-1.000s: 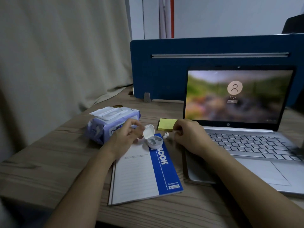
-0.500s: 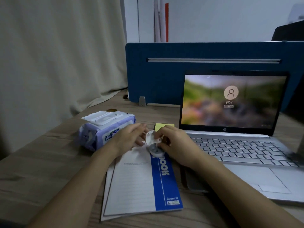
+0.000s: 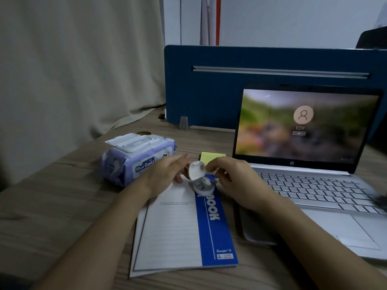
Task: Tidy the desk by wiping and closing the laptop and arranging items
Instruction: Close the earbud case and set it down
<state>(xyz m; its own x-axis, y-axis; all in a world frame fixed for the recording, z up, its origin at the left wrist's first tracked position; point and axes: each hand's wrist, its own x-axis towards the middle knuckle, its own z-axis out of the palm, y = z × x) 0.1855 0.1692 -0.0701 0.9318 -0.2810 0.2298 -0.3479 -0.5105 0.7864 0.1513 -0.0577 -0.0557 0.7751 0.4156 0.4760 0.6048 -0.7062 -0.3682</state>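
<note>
A white earbud case stands on the top of the blue-and-white notebook, its lid raised and an earbud visible inside. My left hand holds the case from the left, fingers behind the lid and thumb in front. My right hand comes in from the right with curled fingers, their tips on the lid's rim. The open laptop sits at the right with its screen lit. A purple pack of wet wipes lies left of my hands.
A yellow sticky-note pad lies just behind the case. A blue desk divider stands along the back. A beige curtain hangs at the left. The wooden desk runs to the front edge.
My right hand has moved from the loose earbud on the desk to the case, and an earbud now sits inside. The left hand has stayed at the lid. The camera has drifted.
</note>
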